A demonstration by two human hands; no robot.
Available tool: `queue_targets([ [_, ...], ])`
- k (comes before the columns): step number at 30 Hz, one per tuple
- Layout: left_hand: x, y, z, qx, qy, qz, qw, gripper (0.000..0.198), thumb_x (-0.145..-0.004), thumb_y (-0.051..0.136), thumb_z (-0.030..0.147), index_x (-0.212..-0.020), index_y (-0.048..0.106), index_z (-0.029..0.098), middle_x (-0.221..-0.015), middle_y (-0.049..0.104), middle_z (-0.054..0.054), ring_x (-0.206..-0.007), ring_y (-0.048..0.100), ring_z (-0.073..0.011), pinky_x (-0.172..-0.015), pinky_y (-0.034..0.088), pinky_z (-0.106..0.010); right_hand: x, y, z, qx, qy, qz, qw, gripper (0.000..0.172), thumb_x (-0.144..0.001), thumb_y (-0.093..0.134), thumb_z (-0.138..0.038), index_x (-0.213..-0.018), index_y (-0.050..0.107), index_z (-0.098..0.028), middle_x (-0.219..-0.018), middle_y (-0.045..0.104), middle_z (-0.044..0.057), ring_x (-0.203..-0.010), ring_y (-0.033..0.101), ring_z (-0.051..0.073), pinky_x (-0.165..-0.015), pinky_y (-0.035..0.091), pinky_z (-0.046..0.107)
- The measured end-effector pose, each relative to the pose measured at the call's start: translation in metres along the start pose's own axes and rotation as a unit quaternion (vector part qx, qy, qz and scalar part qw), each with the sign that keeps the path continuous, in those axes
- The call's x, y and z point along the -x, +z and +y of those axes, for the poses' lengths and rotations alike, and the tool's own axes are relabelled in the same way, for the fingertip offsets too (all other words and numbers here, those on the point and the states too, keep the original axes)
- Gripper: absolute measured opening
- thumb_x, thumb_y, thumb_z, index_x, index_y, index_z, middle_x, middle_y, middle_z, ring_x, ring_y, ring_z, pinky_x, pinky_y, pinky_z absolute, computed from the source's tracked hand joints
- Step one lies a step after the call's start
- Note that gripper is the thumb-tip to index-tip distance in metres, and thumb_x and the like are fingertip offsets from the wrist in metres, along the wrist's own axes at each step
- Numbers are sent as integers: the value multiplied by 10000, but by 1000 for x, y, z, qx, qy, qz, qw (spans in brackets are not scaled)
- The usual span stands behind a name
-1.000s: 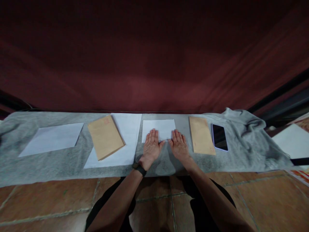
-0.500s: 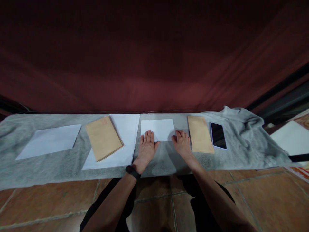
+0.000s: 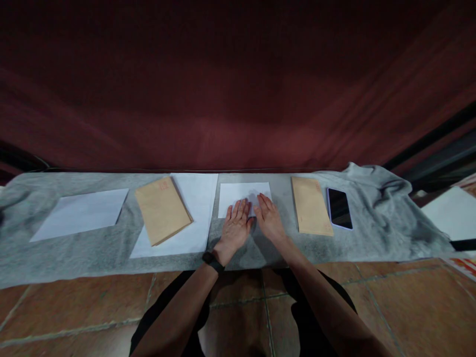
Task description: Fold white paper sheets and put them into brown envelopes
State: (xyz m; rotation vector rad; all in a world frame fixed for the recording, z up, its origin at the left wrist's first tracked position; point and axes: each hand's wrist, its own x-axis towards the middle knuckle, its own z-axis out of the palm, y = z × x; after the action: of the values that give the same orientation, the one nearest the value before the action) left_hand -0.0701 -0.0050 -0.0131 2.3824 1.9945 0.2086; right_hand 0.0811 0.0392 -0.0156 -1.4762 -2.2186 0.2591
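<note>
A small white sheet of paper (image 3: 238, 191), perhaps folded, lies flat on the grey cloth in front of me. My left hand (image 3: 236, 225) rests palm down over its near edge, fingers stretched out, a dark band on the wrist. Close beside it, my right hand (image 3: 268, 218) lies on the paper's right part, fingers extended. The two hands nearly meet, and they cover the lower right of the sheet. To the right lies a brown envelope (image 3: 311, 206), apart from my hand.
Left of me, a stack of brown envelopes (image 3: 162, 210) sits on large white sheets (image 3: 197, 228). Farther left is another white sheet (image 3: 82, 213). A phone (image 3: 339, 209) lies at right on the grey cloth (image 3: 260, 253), which bunches up at its right end. A dark red curtain (image 3: 238, 99) hangs behind.
My right hand has moved left from the paper's right edge onto the sheet. My left hand has slid slightly right, so the hands are now close together. The view has shifted a little.
</note>
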Motion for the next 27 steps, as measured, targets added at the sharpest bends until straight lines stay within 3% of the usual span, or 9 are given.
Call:
queue_targets([
  [2,-3,5,4,11,20,-6,1000,575,-1042,270,275,-1587,365,119,-1673,337,-116,-1578,236,-247,-1289,221,-499,4,11,-10,-8,-33,-47,998,566,-1094,225,-366,-1554,436,-113,-1615,444,144,-1509,377,242,-1233,298,461],
  [5,-7,11,4,27,14,0,1000,601,-1012,246,208,-1598,333,106,-1669,339,-137,-1576,238,-226,-1282,246,-475,8,20,-16,20,-21,-74,997,614,-1096,212,-419,-1585,385,-91,-1653,370,151,-1541,330,259,-1268,226,485],
  [10,-1,13,-6,36,-11,31,999,634,-1038,262,335,-1616,270,76,-1677,298,-175,-1585,211,-240,-1279,247,-475,13,22,1,72,-9,-30,997,645,-1093,234,-439,-1584,367,-42,-1657,330,196,-1548,306,302,-1253,242,509],
  [15,6,6,-13,1,-66,1,998,789,-1032,336,544,-1610,244,14,-1694,220,-214,-1589,187,-292,-1296,190,-455,17,20,25,105,-21,4,994,679,-1088,283,-466,-1579,351,-1,-1638,359,225,-1522,346,320,-1241,265,503],
  [21,14,-4,-14,-22,-112,-20,993,817,-1035,328,560,-1604,231,-19,-1692,193,-238,-1587,180,-325,-1297,161,-467,24,16,41,125,-11,15,992,663,-1085,306,-439,-1561,374,18,-1616,386,253,-1498,381,338,-1221,293,531],
  [27,0,-18,-11,-17,-102,15,994,705,-1057,283,449,-1521,396,-71,-1602,391,-276,-1549,303,-336,-1304,116,-493,9,1,41,80,58,-3,995,617,-1086,240,-386,-1487,493,8,-1594,424,256,-1531,326,343,-1215,291,571],
])
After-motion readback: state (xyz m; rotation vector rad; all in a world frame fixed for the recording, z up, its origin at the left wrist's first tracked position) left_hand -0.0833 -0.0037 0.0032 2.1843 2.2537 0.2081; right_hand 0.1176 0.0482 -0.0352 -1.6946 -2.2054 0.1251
